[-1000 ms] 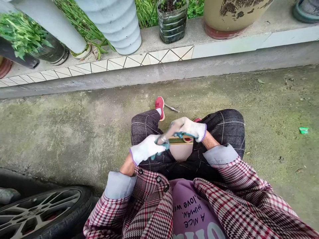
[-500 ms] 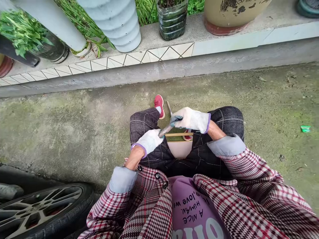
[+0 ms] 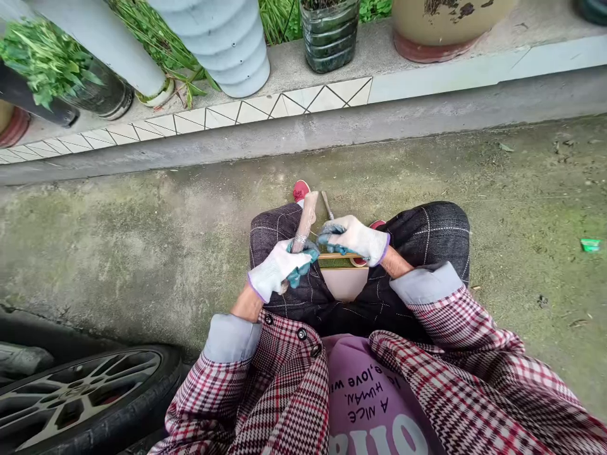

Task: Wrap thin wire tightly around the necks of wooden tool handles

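Note:
My left hand, in a white glove with blue-green palm coating, is closed around a pale wooden stick. The stick points up and away, with its lower end just showing below the glove. Thin shiny wire is wound round it just above my fingers. My right hand, gloved alike, is closed in a pinch right beside the stick, apart from it. A fine strand seems to run from the winding to these fingers. Beyond them shows another thin stick; whether it lies on the ground or touches the glove I cannot tell.
Between my knees is a light seat with yellowish edges. A low tiled ledge ahead carries several plant pots, among them a white ribbed one. A car wheel stands at lower left. A green wrapper lies on the concrete.
The wooden stick has swung from slanting between both hands to pointing up and away in my left hand. My right hand has come off it and sits slightly lower.

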`<state>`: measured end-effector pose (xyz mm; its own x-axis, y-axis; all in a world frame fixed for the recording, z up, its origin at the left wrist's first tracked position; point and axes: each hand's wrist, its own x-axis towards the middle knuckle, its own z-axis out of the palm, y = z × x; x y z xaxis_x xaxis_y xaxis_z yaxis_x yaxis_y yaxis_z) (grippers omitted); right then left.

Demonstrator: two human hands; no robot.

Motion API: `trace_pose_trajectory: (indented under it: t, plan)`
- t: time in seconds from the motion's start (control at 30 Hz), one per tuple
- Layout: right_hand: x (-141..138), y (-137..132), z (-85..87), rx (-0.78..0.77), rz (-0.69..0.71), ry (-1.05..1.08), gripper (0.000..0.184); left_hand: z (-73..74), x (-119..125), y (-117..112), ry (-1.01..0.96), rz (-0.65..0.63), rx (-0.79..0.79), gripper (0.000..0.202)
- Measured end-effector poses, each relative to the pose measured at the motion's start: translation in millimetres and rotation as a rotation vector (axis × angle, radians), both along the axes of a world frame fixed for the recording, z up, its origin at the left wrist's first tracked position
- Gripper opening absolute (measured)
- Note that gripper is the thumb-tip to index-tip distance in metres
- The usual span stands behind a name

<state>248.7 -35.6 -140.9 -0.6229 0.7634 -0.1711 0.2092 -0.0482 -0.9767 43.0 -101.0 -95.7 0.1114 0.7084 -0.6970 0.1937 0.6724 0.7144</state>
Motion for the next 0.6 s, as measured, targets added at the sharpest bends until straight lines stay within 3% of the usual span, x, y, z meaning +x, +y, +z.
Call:
trace_pose_trajectory:
  t: [0.13,0.23,0.37,0.43,0.53,0.6]
  plan:
    - [-5.6,-10.0,5.3,0.118,0.121,-0.064,0.02,-19.1,0.1,0.2,0.267,-0.028,0.109,0.01]
    - [-2.2,-14.7,12.5,0.202,0.198,-0.123,0.02,-19.5,2.7,2.6,0.662,-0.279,0.216,0.017]
    - [7.6,-14.1,30.2,0.375,0.222,-0.247,0.02,-7.3,2.4,9.4,1.109,-0.61,0.17,0.035]
    - [13.7,-9.0,42.4,0.408,0.194,-0.301,0.019,-3.6,0.0,11.4,1.157,-0.724,0.207,0.038]
    - [23.0,4.3,56.1,0.375,0.13,-0.353,0.017,-2.1,-3.1,10.5,1.078,-0.873,0.262,0.036]
    - [27.5,13.2,56.5,0.335,0.052,-0.367,0.017,-1.6,-3.7,7.0,0.917,-0.825,0.26,0.029]
